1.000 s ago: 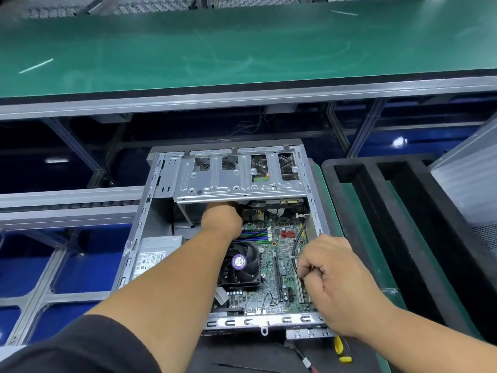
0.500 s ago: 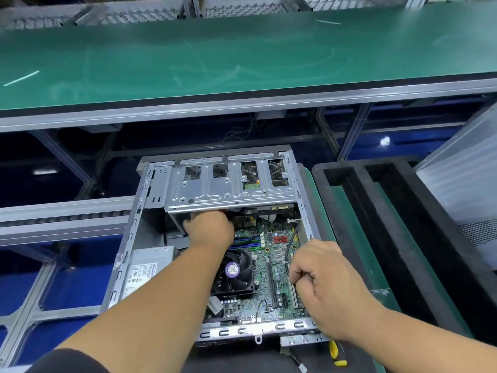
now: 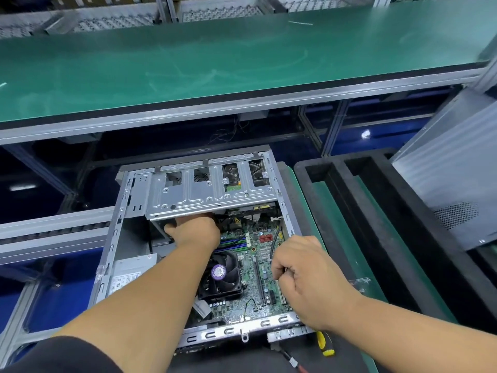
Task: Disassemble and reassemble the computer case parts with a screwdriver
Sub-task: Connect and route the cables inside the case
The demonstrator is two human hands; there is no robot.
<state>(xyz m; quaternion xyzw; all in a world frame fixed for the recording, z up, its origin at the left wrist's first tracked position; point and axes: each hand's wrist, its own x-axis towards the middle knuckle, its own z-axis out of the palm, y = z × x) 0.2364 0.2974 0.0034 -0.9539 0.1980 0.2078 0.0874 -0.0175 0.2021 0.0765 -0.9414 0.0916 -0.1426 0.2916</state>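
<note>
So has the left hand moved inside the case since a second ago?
No: the left hand stays tucked under the drive cage, beyond the CPU fan.

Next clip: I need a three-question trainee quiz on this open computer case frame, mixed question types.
1. True or false: the left hand reaches under the drive cage.
2. What lies beside the case's near right corner: A) yellow-handled screwdriver B) pliers C) tape roll?
3. Fill in: the right hand, fingers curled, hovers over the ____.

Key: 1 true; 2 A; 3 motherboard.
</note>
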